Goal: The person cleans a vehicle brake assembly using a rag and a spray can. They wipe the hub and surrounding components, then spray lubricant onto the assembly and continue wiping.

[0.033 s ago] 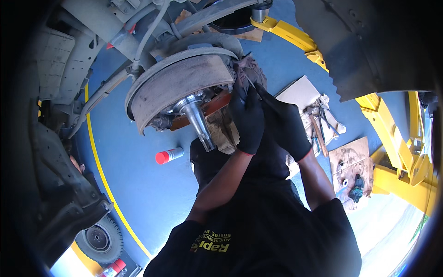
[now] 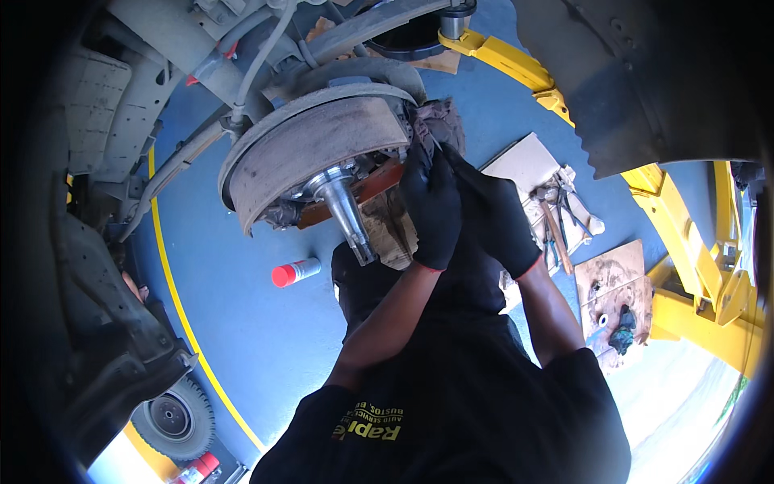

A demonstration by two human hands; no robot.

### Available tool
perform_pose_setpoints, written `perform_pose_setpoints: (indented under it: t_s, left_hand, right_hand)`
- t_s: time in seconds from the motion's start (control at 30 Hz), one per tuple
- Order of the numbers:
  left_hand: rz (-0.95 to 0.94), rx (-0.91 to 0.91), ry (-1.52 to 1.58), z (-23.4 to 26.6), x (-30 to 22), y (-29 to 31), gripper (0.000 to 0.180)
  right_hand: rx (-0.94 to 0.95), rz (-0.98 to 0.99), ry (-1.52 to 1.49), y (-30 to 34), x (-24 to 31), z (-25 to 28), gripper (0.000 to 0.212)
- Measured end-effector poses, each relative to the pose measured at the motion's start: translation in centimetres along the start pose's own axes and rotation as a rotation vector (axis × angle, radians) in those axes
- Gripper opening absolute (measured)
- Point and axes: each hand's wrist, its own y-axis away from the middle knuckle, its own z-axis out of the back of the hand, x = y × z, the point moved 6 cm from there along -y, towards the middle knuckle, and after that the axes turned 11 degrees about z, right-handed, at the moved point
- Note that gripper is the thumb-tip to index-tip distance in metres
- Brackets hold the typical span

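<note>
Both my hands wear black gloves and meet at the right side of an uncovered drum brake. My left hand (image 2: 432, 206) has its fingers closed at a dirty greyish rag (image 2: 442, 121). Close beside it, my right hand (image 2: 496, 208) is closed in a pinch, at the end of a thin bright metal piece (image 2: 436, 145); the fingers hide most of that piece. The brake carries a worn curved brake shoe (image 2: 322, 135). From its middle a bare steel spindle (image 2: 343, 210) points down toward my lap.
A red-capped spray can (image 2: 296, 272) lies on the blue floor. To the right are cardboard with a hammer (image 2: 556, 234) and other hand tools, and a stained cardboard sheet (image 2: 617, 282). Yellow lift arms (image 2: 677, 234) stand at the right. A tyre (image 2: 173, 419) is at lower left.
My right hand has shifted very slightly left toward the left hand. Everything else looks the same.
</note>
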Motion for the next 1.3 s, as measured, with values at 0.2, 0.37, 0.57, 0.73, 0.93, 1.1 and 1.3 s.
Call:
perform_pose_setpoints:
  t_s: [0.2,0.37,0.57,0.73,0.93,1.1,1.3]
  left_hand:
    - [-0.08,0.084,-0.119,0.3,-0.6,1.8,0.051]
    - [0.254,0.139,0.534,1.3,4.8,2.5,0.051]
    - [0.454,0.17,0.858,-0.3,4.5,1.6,0.046]
    - [0.472,0.21,0.831,0.4,8.5,0.8,0.042]
    - [0.419,0.2,0.754,1.2,6.9,0.6,0.042]
    - [0.376,0.042,0.5,1.2,5.7,1.4,0.034]
    - [0.056,0.126,-0.219,1.0,-1.5,2.2,0.031]
  right_hand:
    - [0.012,-0.172,0.003,0.6,-1.7,-0.9,0.057]
    - [-0.069,-0.06,0.033,-0.8,1.2,-1.4,0.051]
    - [-0.075,-0.015,0.059,-0.6,0.4,-1.7,0.047]
    - [0.035,-0.227,0.093,0.7,-3.1,-3.5,0.049]
    - [0.05,-0.247,0.094,0.7,-1.6,-3.2,0.05]
    - [0.023,-0.242,0.07,2.3,-3.9,-4.1,0.05]
    - [-0.138,-0.03,-0.055,2.3,1.3,1.2,0.048]
